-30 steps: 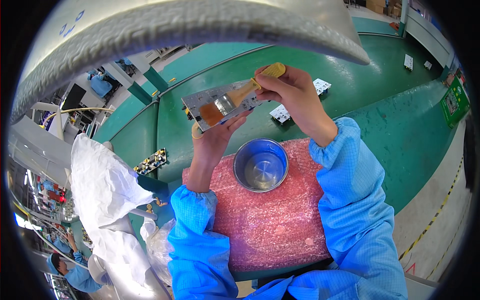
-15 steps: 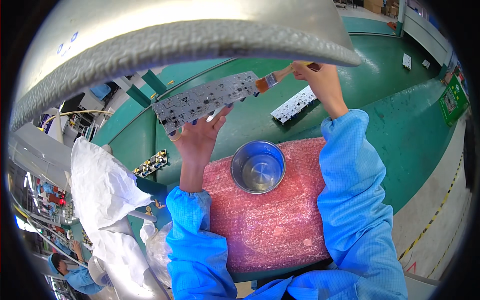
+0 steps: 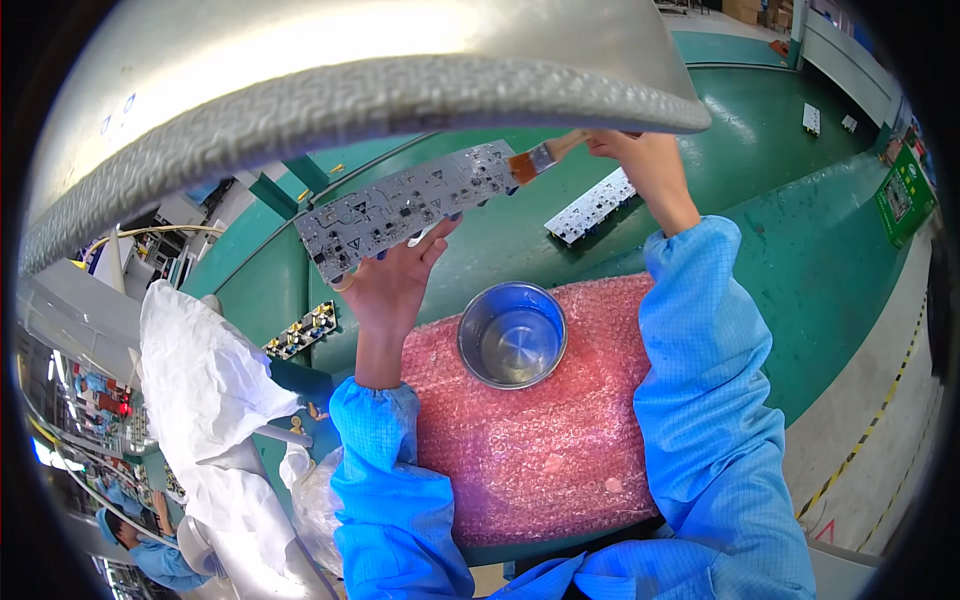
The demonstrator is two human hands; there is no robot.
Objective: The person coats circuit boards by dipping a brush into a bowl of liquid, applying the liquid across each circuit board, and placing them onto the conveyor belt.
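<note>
Under the hood rim, right hand half hidden, fingers pinching brush; left hand gripping board.

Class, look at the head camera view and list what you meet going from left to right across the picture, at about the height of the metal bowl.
White plastic sheet → left hand holding the long circuit board → metal bowl on the pink bubble wrap → right sleeve → green floor.

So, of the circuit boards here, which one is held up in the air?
The long circuit board in the left hand, with the brush touching its right end. The other boards lie on the green table.
</note>
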